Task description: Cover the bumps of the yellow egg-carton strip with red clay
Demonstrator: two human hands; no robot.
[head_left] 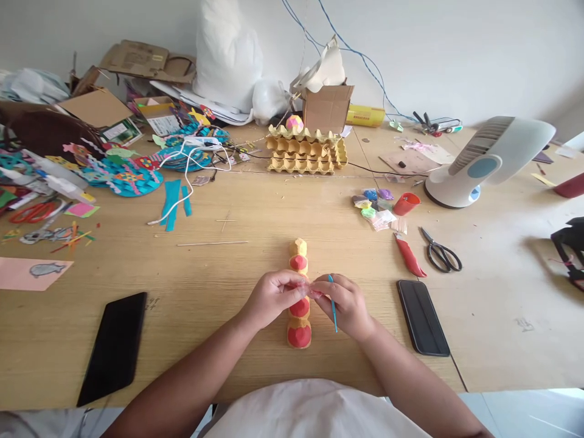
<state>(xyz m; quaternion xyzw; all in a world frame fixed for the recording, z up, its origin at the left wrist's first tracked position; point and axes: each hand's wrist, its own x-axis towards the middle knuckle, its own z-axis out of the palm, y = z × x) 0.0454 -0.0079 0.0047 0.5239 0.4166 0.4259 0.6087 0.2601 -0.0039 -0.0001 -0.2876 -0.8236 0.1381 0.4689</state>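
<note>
A strip of egg carton cups (298, 246) lies lengthwise on the table in front of me, and several of its cups carry red clay patches (299, 336). Over the middle of the strip, my left hand (278, 298) is closed, its thumb and forefinger pinching a small bit of red clay (314, 293). My right hand (347, 307) meets it there, fingertips pressed together at the same bit. A thin blue modelling tool (333, 310) is tucked between the fingers of that right hand, pointing toward me. Both hands partly cover the strip's middle cups.
Phones lie at left (114, 347) and right (423, 317). Black-handled scissors (441, 252), a red-handled cutter (409, 255) and clay packets (376, 207) are on the right. Stacked egg cartons (305, 152) stand behind, with a white fan (479, 161). Paper crafts (123, 176) crowd the left.
</note>
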